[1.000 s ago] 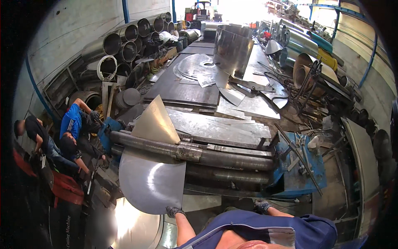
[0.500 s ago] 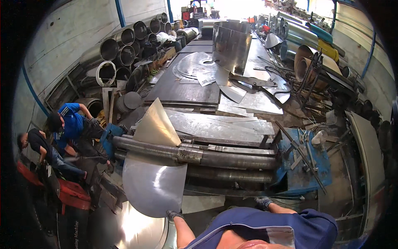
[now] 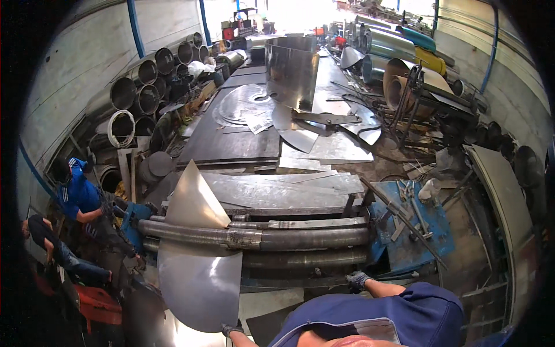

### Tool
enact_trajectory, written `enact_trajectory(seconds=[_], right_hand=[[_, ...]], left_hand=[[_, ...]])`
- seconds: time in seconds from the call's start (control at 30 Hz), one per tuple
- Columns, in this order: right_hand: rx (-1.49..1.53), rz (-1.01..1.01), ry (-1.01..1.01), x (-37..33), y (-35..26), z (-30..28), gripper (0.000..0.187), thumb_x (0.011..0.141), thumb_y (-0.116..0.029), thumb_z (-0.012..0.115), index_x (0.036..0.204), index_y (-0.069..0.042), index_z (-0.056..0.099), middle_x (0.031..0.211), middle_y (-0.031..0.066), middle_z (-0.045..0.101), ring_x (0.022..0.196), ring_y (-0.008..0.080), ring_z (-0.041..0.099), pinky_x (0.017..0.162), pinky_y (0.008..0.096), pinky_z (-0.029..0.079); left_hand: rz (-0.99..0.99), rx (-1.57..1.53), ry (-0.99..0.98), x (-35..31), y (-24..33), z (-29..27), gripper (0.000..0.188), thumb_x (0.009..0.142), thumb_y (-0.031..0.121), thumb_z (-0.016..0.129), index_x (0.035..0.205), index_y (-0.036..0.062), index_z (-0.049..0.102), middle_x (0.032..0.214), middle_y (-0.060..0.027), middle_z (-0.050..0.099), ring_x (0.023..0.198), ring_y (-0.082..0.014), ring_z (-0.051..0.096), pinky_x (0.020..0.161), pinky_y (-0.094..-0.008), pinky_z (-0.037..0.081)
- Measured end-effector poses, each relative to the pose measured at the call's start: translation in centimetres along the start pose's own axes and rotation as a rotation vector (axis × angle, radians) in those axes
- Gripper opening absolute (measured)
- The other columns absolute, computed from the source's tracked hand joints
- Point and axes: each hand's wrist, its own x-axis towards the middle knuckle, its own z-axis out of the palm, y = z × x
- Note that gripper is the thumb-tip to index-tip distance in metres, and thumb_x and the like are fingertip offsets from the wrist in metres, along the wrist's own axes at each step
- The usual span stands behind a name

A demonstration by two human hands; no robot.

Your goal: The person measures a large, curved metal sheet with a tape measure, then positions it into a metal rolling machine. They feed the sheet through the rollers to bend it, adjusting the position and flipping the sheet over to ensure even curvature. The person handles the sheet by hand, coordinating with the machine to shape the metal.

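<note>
My left hand [image 3: 232,329], in a dark glove, is closed on the lower right edge of a metal sheet [image 3: 199,286] with a rounded lower side. The sheet lies between the rollers [image 3: 306,238] of a plate rolling machine. A pointed part of the sheet [image 3: 196,199] stands up behind the top roller. My right hand [image 3: 357,280], in a grey knitted glove, rests by the machine's front rail [image 3: 295,283], its fingers somewhat apart and nothing seen in them.
Two people, one in a blue shirt [image 3: 81,194] and one in black [image 3: 43,237], are at the left end by a red machine [image 3: 99,306]. Tools lie on the blue end plate [image 3: 413,231]. Beyond are a standing metal cylinder [image 3: 291,72] and stacked pipes [image 3: 122,92].
The view has shifted, so the machine sits further left and lower. The rounded sheet reaches lower, with my left hand still at its edge. The blue-shirted person has bent forward.
</note>
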Motion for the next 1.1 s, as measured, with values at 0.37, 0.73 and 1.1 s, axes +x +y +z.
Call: enact_trajectory(seconds=[0.37, 0.73, 1.1], right_hand=[[0.054, 0.142, -0.082, -0.7, -4.7, -4.4, 0.062, 0.085, -0.054, 0.046, 0.111, 0.0, 0.058, 0.106, 0.0192, 0.061, 0.097, 0.0315, 0.059, 0.08, 0.0384, 0.047], [-0.103, 0.164, -0.201, -1.3, -11.8, -3.8, 0.058, 0.09, -0.05, 0.042, 0.118, -0.001, 0.053, 0.104, 0.0147, 0.064, 0.076, 0.0297, 0.064, 0.068, 0.0397, 0.052], [-0.582, -0.074, -0.279, -1.3, -17.8, -2.3, 0.059, 0.085, -0.057, 0.043, 0.119, -0.011, 0.055, 0.105, 0.0115, 0.064, 0.094, 0.029, 0.06, 0.078, 0.038, 0.048]], left_hand=[[0.014, 0.074, 0.179, 1.3, -0.2, -1.0, 0.055, 0.089, 0.046, 0.036, 0.12, 0.0056, 0.054, 0.116, -0.0106, 0.059, 0.108, -0.0298, 0.052, 0.094, -0.0441, 0.039], [0.055, 0.203, 0.449, -0.3, -1.3, 0.4, 0.053, 0.088, 0.045, 0.038, 0.119, 0.0051, 0.055, 0.115, -0.0108, 0.059, 0.106, -0.0297, 0.053, 0.092, -0.044, 0.04], [0.077, 0.293, 0.582, -0.5, -1.9, 0.2, 0.052, 0.088, 0.044, 0.04, 0.118, 0.0046, 0.056, 0.114, -0.0109, 0.059, 0.104, -0.0296, 0.054, 0.091, -0.0438, 0.041]])
